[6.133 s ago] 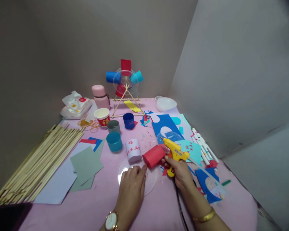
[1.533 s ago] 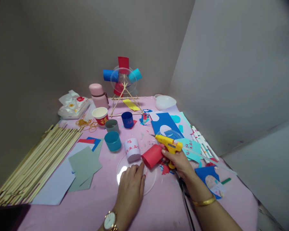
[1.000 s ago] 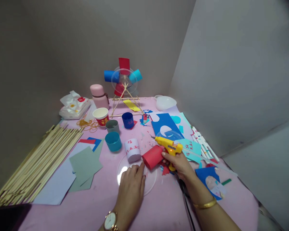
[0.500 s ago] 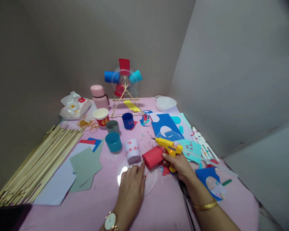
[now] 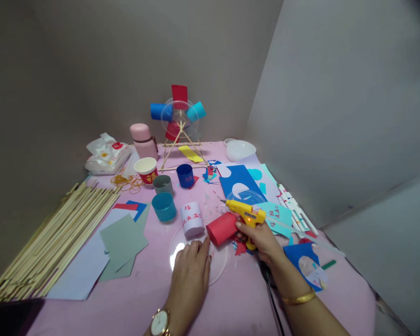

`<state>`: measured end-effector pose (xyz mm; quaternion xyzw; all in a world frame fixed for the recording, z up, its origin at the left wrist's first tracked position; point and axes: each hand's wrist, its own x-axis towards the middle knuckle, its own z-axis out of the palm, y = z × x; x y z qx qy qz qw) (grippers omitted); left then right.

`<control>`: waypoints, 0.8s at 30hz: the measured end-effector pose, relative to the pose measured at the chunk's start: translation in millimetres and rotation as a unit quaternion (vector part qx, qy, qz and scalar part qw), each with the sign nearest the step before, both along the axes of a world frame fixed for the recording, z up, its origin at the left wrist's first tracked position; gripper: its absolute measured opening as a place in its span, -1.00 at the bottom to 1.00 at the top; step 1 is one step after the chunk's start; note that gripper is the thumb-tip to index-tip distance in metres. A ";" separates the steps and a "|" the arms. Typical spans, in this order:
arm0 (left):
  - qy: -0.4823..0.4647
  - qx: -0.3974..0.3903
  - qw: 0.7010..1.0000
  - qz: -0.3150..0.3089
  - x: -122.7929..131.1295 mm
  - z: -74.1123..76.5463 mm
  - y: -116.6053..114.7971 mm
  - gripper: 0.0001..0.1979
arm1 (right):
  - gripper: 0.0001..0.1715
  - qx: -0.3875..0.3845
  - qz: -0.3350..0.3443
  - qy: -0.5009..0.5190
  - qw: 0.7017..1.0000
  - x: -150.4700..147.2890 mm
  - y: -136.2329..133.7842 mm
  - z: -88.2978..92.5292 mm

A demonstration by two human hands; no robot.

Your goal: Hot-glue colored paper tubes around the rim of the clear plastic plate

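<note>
Left hand (image 5: 192,268): is lying palm down over a clear plastic disc (image 5: 220,269), its fingers resting close together, the index tip ending at the red tube's near edge; a gold watch (image 5: 160,322) is circling the wrist.
Right hand (image 5: 262,240): is gripping a yellow glue gun (image 5: 243,210), fingers wrapping the handle; whether their hidden tips are also pressing on the red tube, I cannot tell.
Red tube (image 5: 221,228): is lying on its side between the two hands, over the disc's far right rim.
Glue gun: is pointing its nozzle leftward above the red tube, a small orange light glowing on its body; a black cord (image 5: 273,303) is trailing towards the near edge.
Lilac tube (image 5: 192,218): is sitting just left of the red one, showing red writing.
Short cylinders: a teal one (image 5: 164,208), a grey one (image 5: 163,185) and a dark blue one (image 5: 185,177) are standing further back, near a paper cup (image 5: 149,176).
Wheel model (image 5: 180,116): is standing at the back on a wooden frame, carrying coloured paper tubes.
Left side: wooden sticks (image 5: 52,247) are lying in rows beside grey sheets (image 5: 123,238).
Right side: white markers (image 5: 298,210) are lying beside a turquoise sheet (image 5: 278,218).
</note>
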<state>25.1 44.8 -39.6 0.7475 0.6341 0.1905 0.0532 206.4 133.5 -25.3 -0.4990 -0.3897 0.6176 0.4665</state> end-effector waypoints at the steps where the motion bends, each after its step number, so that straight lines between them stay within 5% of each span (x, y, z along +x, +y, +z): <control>1: 0.000 0.001 1.000 0.001 0.1 0.0 0.2 -0.64 | -0.61 0.000 0.001 -0.001 1.000 0.2 0.1 -0.3; 24: -0.023 0.021 1.000 0.001 -0.7 -1.1 0.0 -0.74 | -0.62 -0.006 -0.024 -0.002 1.000 -1.8 4.9 -1.0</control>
